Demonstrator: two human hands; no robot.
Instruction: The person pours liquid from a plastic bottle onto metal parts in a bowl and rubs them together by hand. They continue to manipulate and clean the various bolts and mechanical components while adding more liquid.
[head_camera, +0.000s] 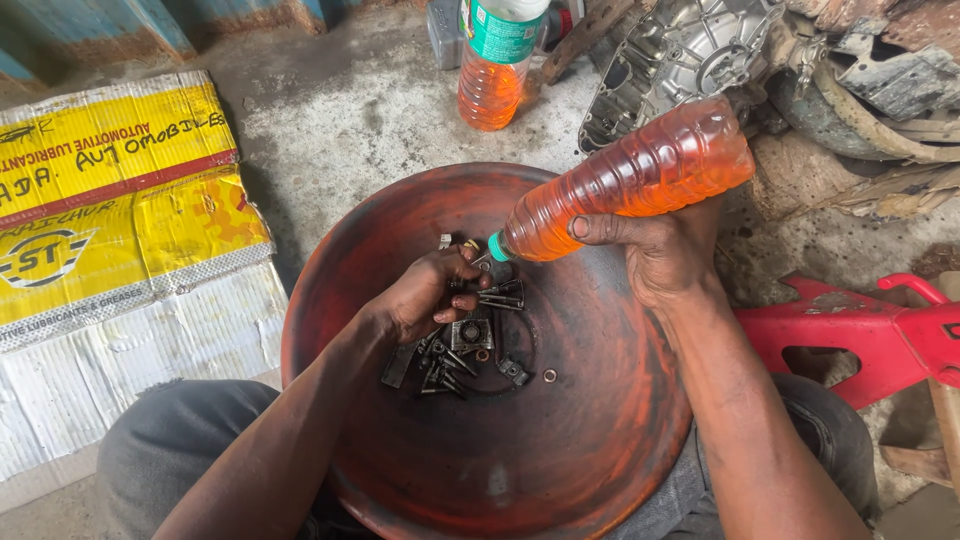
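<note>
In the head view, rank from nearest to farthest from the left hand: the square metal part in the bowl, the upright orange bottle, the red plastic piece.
From the left hand:
1. Square metal part, just below it in the bowl.
2. Upright orange bottle, top centre on the floor.
3. Red plastic piece, far right.

The right hand grips a tilted bottle of orange liquid, its neck down over a rusty bowl. The left hand pinches a small part at the bottle's mouth, above bolts lying in the bowl. Flattened cardboard lies left; a second bottle stands far.
</note>
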